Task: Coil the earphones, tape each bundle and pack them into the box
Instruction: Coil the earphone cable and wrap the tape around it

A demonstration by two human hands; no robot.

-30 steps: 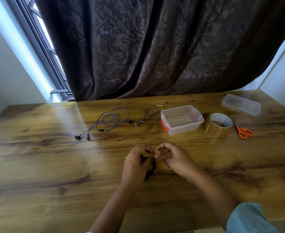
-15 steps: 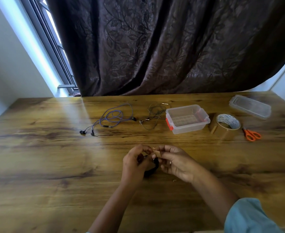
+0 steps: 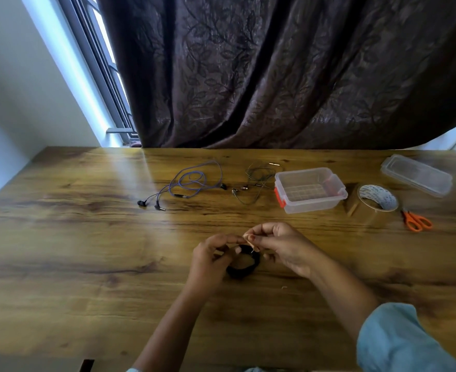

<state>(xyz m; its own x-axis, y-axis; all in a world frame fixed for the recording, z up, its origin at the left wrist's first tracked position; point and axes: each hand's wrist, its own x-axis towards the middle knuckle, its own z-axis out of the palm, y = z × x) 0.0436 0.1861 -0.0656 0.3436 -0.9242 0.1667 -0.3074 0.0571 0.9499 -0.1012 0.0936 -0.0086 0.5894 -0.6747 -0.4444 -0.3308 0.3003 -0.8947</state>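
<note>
Holding one bundle at the near middle of the table (image 3: 92, 251), head view. My left hand (image 3: 210, 260) has its fingers curled and grips the black coiled earphones (image 3: 244, 268) at the coil's left edge. My right hand (image 3: 283, 248) pinches a short tape strip (image 3: 249, 240) between thumb and forefinger, the other fingers curled in. The strip sits just above the coil's far rim; whether it already sticks to the cord I cannot tell. The coil's lower edge is at the tabletop between both hands.

Far side, left to right:
- purple earphones (image 3: 192, 182), loose and uncoiled, buds and plug toward the left
- thin dark earphones (image 3: 256, 181), loose, just left of the box
- clear box (image 3: 310, 190), open, orange latches on its left end, nothing visible in it
- tape roll (image 3: 377, 204), lying flat just right of the box
- orange scissors (image 3: 417, 220), beside the roll on its right
- clear lid (image 3: 416, 174), apart from the box, near the far right corner

A dark curtain (image 3: 275, 76) hangs behind the table, with a window (image 3: 100, 68) to its left. A blue sleeve (image 3: 398, 342) covers my right forearm.
</note>
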